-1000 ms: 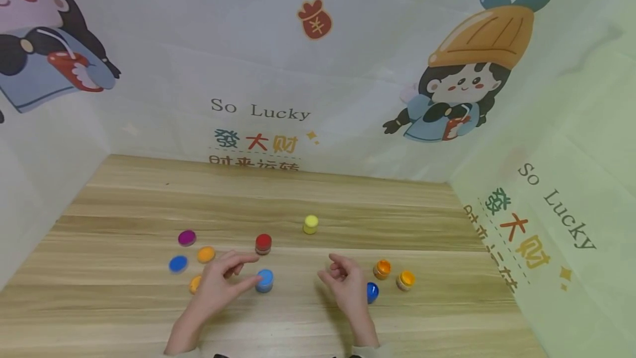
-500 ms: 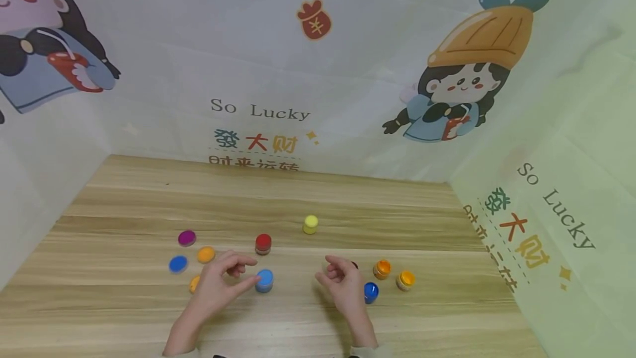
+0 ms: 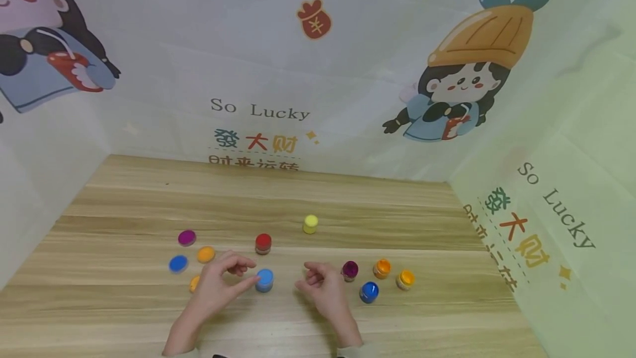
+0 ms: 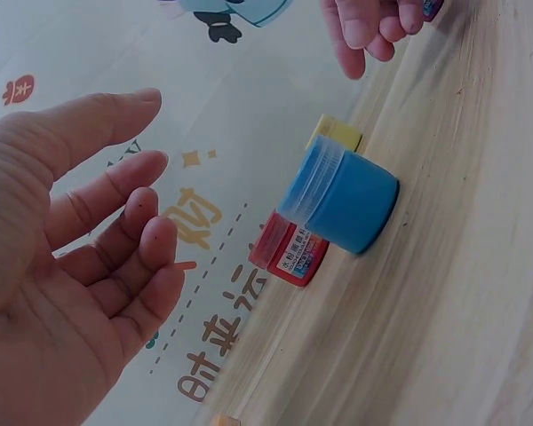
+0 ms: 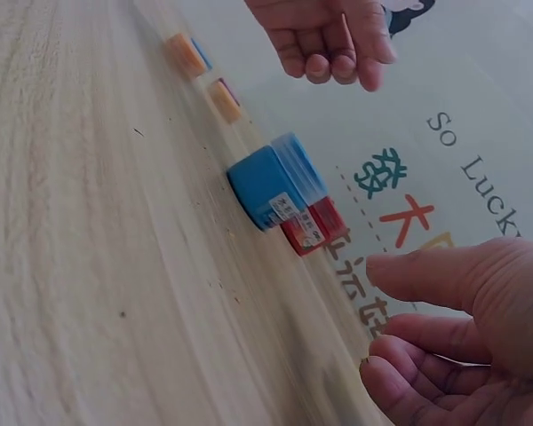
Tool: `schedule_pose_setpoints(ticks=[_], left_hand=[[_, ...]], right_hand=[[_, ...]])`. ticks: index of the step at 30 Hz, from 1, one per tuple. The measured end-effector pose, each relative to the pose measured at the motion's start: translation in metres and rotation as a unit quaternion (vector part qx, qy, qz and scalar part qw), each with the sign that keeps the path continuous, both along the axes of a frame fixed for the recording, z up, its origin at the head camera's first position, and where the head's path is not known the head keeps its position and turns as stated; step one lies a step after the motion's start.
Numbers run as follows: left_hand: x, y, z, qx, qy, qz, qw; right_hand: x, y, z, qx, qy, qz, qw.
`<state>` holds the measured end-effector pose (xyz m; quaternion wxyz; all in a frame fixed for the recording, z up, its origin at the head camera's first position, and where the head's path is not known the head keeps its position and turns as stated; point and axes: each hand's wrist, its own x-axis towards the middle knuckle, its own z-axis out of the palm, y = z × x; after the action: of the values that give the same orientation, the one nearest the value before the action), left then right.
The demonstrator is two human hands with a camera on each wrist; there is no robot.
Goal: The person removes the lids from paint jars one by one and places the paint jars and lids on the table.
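- Head view: the light blue jar (image 3: 265, 282) stands upright on the desk (image 3: 358, 209), between your two hands and nearer the left; its cap looks to be on.
- Your left hand (image 3: 218, 279) has thumb and forefinger spread wide and holds nothing; the left wrist view shows it apart from the jar.
- Your right hand (image 3: 325, 290) holds nothing either, its thumb apart from the forefinger.
- Nothing steadies that jar, so a thumb coming in off-centre could well nudge it over.
- Pinching cap and body together would probably stop the cap turning; if it gave suddenly, paint might spill.
- The red jar (image 3: 263, 244) stands just beyond, so fingers reaching too far may knock it; the yellow jar (image 3: 310, 225) sits farther back, less in your way.
- Four lidless jars stand on your right: purple (image 3: 350, 271), dark blue (image 3: 369, 293), orange (image 3: 382, 269) and yellow-orange (image 3: 405, 280). The purple one is just beside your right hand, and an outward swing could tip it.
- Loose lids lie on your left: purple lid (image 3: 186, 237), blue lid (image 3: 178, 263), orange lid (image 3: 206, 254). Another orange one is partly hidden by your left hand, so you might shove it unseen.
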<state>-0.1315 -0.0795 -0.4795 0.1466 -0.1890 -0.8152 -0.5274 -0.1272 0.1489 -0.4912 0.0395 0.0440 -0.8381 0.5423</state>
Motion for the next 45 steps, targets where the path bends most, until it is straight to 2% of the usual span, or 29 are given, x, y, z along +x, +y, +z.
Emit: schedule_pose_setpoints(ticks=[6, 11, 20, 26, 29, 33, 35, 37, 42, 45], left_hand=[[-0.001, 0.001, -0.002, -0.011, 0.020, 0.002, 0.9997], [-0.001, 0.003, -0.002, -0.005, 0.028, -0.014, 0.9995], [-0.002, 0.004, -0.003, 0.006, 0.014, -0.031, 0.9994], [-0.003, 0.005, -0.004, 0.004, 0.032, -0.032, 0.9990], [0.000, 0.007, 0.001, 0.000, 0.039, -0.031, 0.9988], [0.006, 0.011, 0.017, -0.002, 0.042, -0.029, 0.9987], [0.007, 0.011, 0.020, -0.002, 0.042, -0.028, 0.9987], [0.007, 0.011, 0.018, -0.002, 0.042, -0.028, 0.9987], [0.000, 0.008, 0.001, 0.005, 0.034, -0.034, 0.9988], [-0.002, 0.008, -0.004, 0.010, 0.028, -0.040, 0.9987]], right_hand=[[-0.002, -0.006, -0.004, 0.008, 0.007, 0.014, 0.9999], [-0.004, -0.013, -0.006, 0.017, 0.018, 0.032, 0.9992], [-0.009, -0.028, -0.014, 0.036, 0.040, 0.084, 0.9950], [-0.012, -0.036, -0.016, 0.050, 0.046, 0.090, 0.9936], [-0.013, -0.039, -0.016, 0.062, 0.046, 0.092, 0.9927], [-0.014, -0.042, -0.016, 0.083, 0.046, 0.095, 0.9909], [-0.014, -0.044, -0.016, 0.093, 0.042, 0.095, 0.9902], [-0.015, -0.045, -0.017, 0.101, 0.040, 0.095, 0.9895], [-0.015, -0.048, -0.017, 0.116, 0.040, 0.092, 0.9882], [-0.014, -0.049, -0.017, 0.117, 0.042, 0.092, 0.9879]])
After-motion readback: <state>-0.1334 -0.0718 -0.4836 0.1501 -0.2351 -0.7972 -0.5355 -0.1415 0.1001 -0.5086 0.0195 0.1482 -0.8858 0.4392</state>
